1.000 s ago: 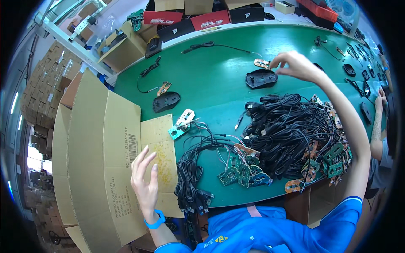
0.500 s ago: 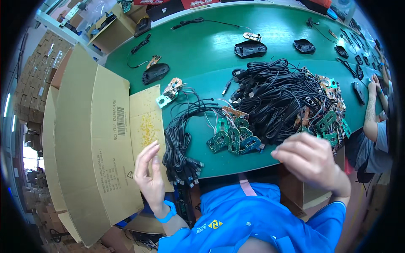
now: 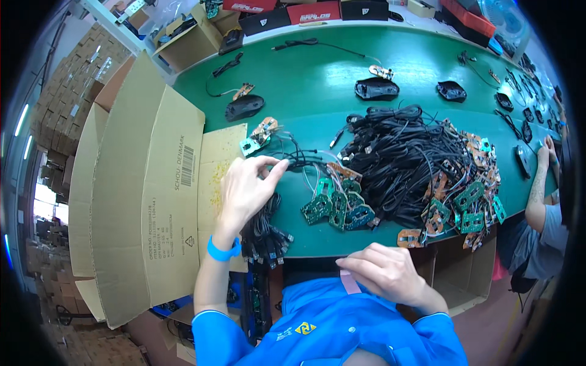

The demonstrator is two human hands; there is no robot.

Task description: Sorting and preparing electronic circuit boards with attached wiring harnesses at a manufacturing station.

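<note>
My left hand (image 3: pixel 247 188), with a blue wristband, is over a bundle of black USB cables (image 3: pixel 264 229). Its thumb and forefinger close at the black leads above the bundle; the fingertips are partly hidden. Thin wires run from these leads to several green circuit boards (image 3: pixel 337 209), and a brown-and-green board (image 3: pixel 261 135) lies beyond the hand. Near the table's front edge, in front of my body, my right hand (image 3: pixel 387 274) is closed. Its fingertips are beside a pink strip (image 3: pixel 350 282); whether they hold anything cannot be made out.
A big pile of black cables (image 3: pixel 397 158) with boards lies right of centre. An open cardboard box (image 3: pixel 165 201) stands at the left. Mouse shells (image 3: pixel 376 89) lie across the green table (image 3: pixel 311 73). At the far right is another person's arm (image 3: pixel 537 189).
My left hand has moved up and right, onto the cable leads. My right hand has drawn back from the pile's near edge toward my body. The view has shifted slightly.
</note>
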